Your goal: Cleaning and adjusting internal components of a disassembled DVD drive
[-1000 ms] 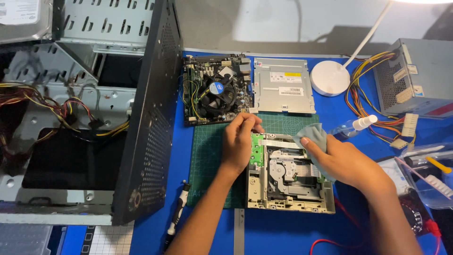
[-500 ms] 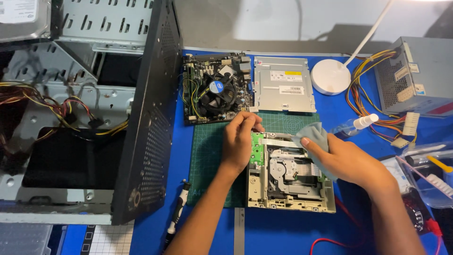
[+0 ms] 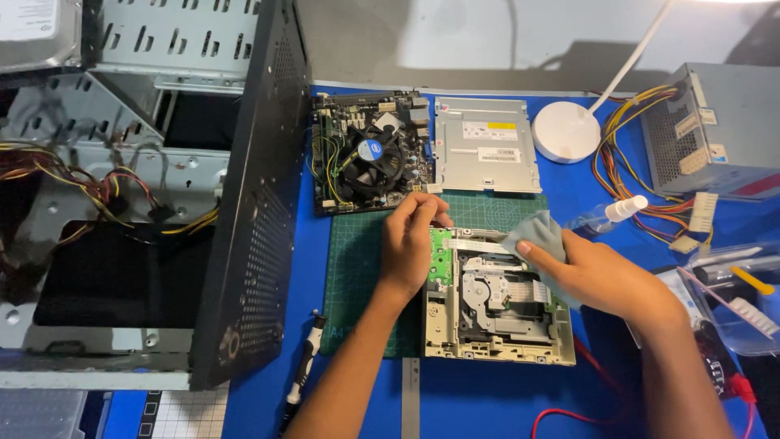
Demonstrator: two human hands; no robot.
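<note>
An open computer case (image 3: 146, 203) lies at the left of the blue tabletop (image 3: 479, 398), its motherboard (image 3: 370, 154) already out and set beside a metal drive cover (image 3: 486, 145). On the green cutting mat (image 3: 357, 276) sits the opened optical drive (image 3: 491, 301), lid off and mechanism bare. The left hand (image 3: 410, 240) steadies its upper left corner, grip narrow and empty. The right hand (image 3: 589, 272) presses a grey cloth (image 3: 540, 236) on its top right edge; wiping looks unfinished, and reassembly remains.
</note>
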